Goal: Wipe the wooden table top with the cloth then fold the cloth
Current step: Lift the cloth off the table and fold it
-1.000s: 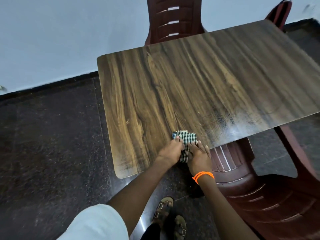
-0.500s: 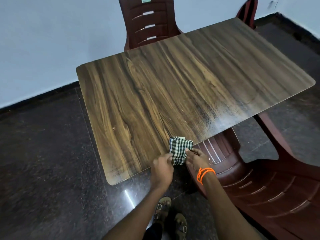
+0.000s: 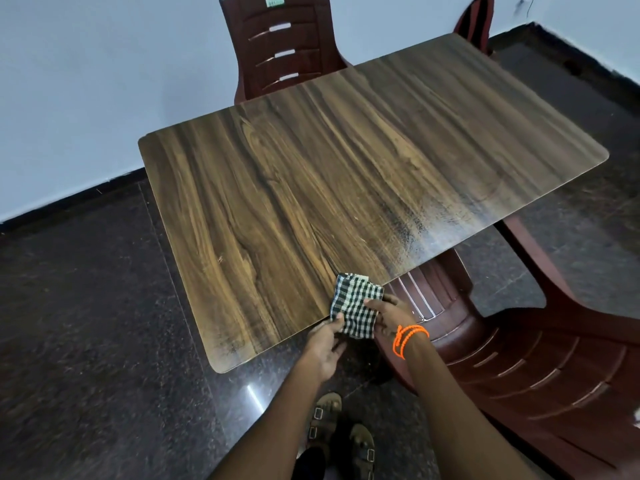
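Folded checked cloth (image 3: 356, 308) was held at the table (image 3: 311, 188) near edge, about 6 o'clock, half overhanging. It was pinched by the left hand (image 3: 323, 344) at its lower corner and by the right hand (image 3: 389, 315) at its side.

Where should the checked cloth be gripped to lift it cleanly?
Probably the overhanging near end of the cloth, taken from the person's side: it sticks out past the table edge, so fingers can get under its layers.
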A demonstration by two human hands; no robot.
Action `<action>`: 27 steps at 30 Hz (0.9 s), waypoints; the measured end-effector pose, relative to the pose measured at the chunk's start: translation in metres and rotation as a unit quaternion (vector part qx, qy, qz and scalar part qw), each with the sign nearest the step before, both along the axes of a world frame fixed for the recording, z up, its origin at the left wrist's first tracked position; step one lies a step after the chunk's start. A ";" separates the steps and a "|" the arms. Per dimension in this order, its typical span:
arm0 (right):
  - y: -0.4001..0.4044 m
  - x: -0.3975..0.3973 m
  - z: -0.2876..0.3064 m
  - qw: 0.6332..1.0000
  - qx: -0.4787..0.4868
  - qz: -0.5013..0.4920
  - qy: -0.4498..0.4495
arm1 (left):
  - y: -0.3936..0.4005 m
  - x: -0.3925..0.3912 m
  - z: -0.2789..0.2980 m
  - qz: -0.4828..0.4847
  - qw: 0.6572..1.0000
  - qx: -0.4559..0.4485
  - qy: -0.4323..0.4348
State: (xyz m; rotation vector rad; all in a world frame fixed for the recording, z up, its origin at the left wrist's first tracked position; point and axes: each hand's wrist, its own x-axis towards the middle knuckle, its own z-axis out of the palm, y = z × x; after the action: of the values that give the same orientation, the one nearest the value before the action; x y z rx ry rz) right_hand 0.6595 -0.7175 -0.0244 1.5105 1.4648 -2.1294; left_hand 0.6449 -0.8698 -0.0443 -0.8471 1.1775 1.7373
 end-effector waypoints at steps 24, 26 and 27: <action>0.097 0.079 0.163 0.976 -0.080 -0.119 0.161 | 0.100 -0.028 0.171 -0.211 0.946 -0.024 0.244; 0.118 0.098 0.179 0.973 -0.064 -0.138 0.173 | 0.125 -0.017 0.190 -0.226 0.941 0.008 0.250; 0.130 0.108 0.186 0.970 -0.058 -0.149 0.181 | 0.138 -0.011 0.199 -0.234 0.938 0.024 0.254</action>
State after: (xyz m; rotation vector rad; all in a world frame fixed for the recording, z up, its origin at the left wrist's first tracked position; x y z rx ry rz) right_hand 0.7676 -0.5874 0.1616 1.4316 1.2408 -2.7368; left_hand 0.6337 -0.7319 0.1542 -0.0523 1.5146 1.6068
